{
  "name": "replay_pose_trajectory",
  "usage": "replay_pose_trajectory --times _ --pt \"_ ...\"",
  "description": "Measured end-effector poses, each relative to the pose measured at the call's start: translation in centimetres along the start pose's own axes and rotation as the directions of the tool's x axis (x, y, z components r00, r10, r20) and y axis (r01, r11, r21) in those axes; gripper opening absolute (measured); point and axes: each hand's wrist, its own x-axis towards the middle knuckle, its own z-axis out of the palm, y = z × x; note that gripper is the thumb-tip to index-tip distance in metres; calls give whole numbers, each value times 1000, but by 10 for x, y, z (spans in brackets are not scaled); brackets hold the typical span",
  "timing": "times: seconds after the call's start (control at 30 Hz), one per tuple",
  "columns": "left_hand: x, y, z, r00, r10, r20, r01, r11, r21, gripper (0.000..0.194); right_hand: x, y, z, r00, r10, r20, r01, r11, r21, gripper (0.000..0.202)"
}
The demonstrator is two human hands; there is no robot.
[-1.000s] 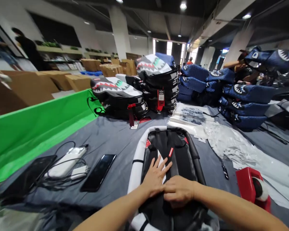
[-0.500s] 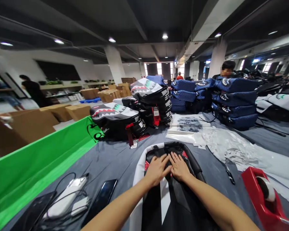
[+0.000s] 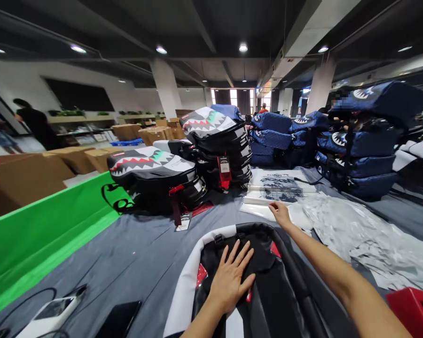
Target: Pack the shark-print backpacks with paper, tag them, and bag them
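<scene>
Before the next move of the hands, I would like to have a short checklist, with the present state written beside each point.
1. Backpack lying on the table: ok.
2. Left hand flat on the backpack, fingers spread: ok.
3. Both hands on the backpack: not ok; the right hand is beyond it, at the near edge of the printed plastic packaging.
4. Right hand gripping that packaging: cannot tell.
5. Phone apart from the backpack: ok, to its left.
6. Backpack zips closed: cannot tell.

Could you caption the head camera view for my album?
Left grip spread on a black-and-white bag, right grip at the edge of printed plastic, stacked shark-mouth bags beyond.
</scene>
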Motion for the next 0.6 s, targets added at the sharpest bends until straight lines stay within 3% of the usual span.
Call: replay_pose_trajectory --times 0.1,0.27,0.43,0.6 --pt "-1 -1 -3 999 -10 35 11 1000 -3 69 33 38 15 995 88 38 -83 991 -105 11" --pt "-2 1 -5 998 -24 64 23 999 24 71 36 80 37 974 213 72 -190 951 -243 14" --pt "-2 2 -4 1000 -8 11 6 994 111 70 41 83 39 960 236 152 -184 937 -297 11" --pt "-2 2 -4 999 18 -30 -14 991 135 69 46 84 40 963 237 129 -197 943 -267 15"
